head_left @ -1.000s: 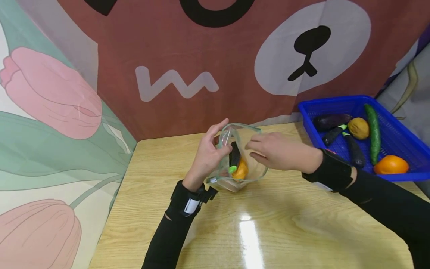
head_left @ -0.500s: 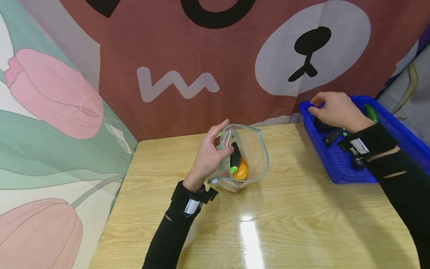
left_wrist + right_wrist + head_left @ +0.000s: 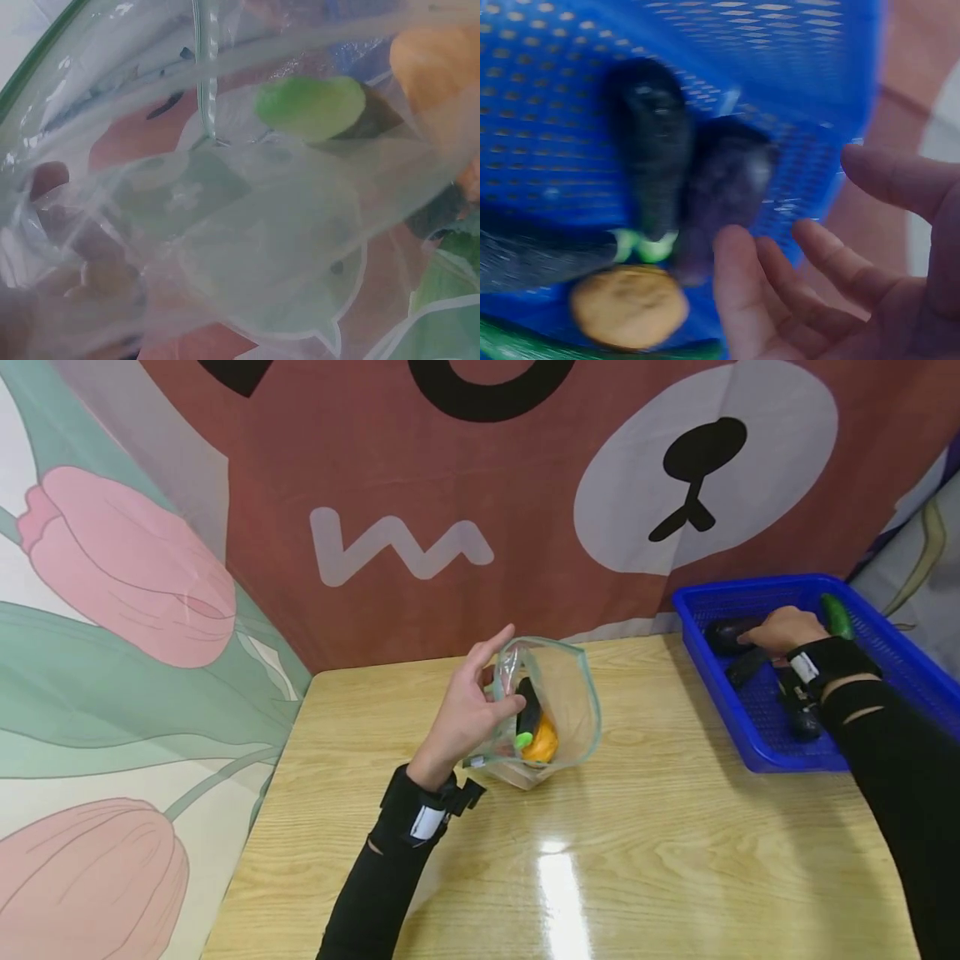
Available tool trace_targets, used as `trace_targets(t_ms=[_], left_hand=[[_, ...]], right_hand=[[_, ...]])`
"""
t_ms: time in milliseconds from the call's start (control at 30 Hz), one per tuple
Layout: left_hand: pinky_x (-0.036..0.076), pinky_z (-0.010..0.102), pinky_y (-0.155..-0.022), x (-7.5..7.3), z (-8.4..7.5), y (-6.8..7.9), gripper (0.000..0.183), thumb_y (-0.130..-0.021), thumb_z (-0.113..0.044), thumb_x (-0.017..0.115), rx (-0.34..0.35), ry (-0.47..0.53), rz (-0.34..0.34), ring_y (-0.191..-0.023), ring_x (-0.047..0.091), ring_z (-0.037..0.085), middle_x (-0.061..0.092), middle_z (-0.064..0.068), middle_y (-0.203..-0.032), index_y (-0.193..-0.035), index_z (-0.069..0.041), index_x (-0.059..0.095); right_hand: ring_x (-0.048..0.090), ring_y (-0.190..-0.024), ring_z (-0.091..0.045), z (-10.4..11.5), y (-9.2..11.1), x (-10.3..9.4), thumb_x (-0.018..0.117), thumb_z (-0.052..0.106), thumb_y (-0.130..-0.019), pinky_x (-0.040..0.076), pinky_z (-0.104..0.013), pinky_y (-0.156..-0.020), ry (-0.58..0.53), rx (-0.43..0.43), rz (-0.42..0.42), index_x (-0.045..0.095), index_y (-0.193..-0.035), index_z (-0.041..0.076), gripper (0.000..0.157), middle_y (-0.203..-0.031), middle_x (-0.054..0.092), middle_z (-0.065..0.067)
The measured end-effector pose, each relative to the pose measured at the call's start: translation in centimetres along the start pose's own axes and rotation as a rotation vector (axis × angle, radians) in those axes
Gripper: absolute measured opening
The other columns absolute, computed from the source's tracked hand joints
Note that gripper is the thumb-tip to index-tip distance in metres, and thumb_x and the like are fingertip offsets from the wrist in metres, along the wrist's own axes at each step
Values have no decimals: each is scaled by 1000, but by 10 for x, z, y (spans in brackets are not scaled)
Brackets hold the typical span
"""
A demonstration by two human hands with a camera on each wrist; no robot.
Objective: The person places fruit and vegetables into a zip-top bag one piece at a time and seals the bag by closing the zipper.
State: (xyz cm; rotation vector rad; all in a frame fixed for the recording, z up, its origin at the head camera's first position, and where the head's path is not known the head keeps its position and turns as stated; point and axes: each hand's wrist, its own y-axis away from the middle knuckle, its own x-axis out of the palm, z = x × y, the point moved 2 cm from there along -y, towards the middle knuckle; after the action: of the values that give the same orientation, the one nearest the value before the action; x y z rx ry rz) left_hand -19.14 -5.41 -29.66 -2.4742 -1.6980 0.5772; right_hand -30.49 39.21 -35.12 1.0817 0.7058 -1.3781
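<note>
My left hand (image 3: 472, 706) holds the side of a clear zip bag (image 3: 581, 693), thumb inside its wide mouth. In the bag lie a small dark eggplant (image 3: 529, 700) with a green cap and an orange, rounded item (image 3: 542, 745). The left wrist view looks through the bag's plastic, blurring the fingers. My right hand (image 3: 787, 629) is inside the blue basket (image 3: 716, 710). In the right wrist view its fingers (image 3: 739, 277) are spread near a purple eggplant (image 3: 731, 169), without a grip on it. A smaller dark eggplant (image 3: 651, 142) lies alongside.
Another dark eggplant (image 3: 547, 259), a brownish-yellow round item (image 3: 630, 306) and a cucumber (image 3: 525, 343) share the basket. The basket stands at the right rear of the wooden table (image 3: 637, 860). Printed cloth (image 3: 405, 460) hangs right behind the table.
My right hand has gone from the bag's mouth rightward to the basket, then down among the eggplants. The left hand keeps its hold on the bag, whose contents look the same.
</note>
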Motion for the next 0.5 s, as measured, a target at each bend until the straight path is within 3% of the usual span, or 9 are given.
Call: trace_targets(t_ms=[200, 333, 400, 500], left_hand=[[31, 21, -50, -2, 1, 1, 75, -81, 11, 54, 66, -89, -19, -68, 40, 19, 42, 8, -126, -147, -20, 36], [28, 21, -51, 0, 3, 3, 74, -80, 14, 51, 100, -111, -28, -70, 40, 21, 43, 11, -133, -146, -16, 37], [28, 21, -51, 1, 3, 3, 73, -80, 15, 51, 109, -122, -31, -71, 42, 21, 42, 13, -136, -145, -15, 38], [29, 22, -51, 1, 3, 3, 71, -80, 15, 52, 115, -137, -39, -69, 42, 21, 44, 12, -135, -144, -14, 41]], right_hand=[[64, -53, -21, -13, -11, 18, 58, 37, -86, 52, -36, -55, -22, 81, 22, 48, -110, -28, 70, -74, 65, -25], [63, -47, -18, -26, -16, 33, 57, 30, -87, 52, -34, -52, -62, 93, 29, 46, -111, -31, 67, -60, 65, -17], [64, -49, -21, -31, -15, 37, 54, 30, -88, 52, -36, -54, -29, 104, 33, 50, -107, -30, 64, -56, 65, -13], [66, -69, -36, -33, -10, 38, 51, 32, -89, 53, -44, -68, 53, 109, 38, 48, -110, -31, 67, -77, 65, -31]])
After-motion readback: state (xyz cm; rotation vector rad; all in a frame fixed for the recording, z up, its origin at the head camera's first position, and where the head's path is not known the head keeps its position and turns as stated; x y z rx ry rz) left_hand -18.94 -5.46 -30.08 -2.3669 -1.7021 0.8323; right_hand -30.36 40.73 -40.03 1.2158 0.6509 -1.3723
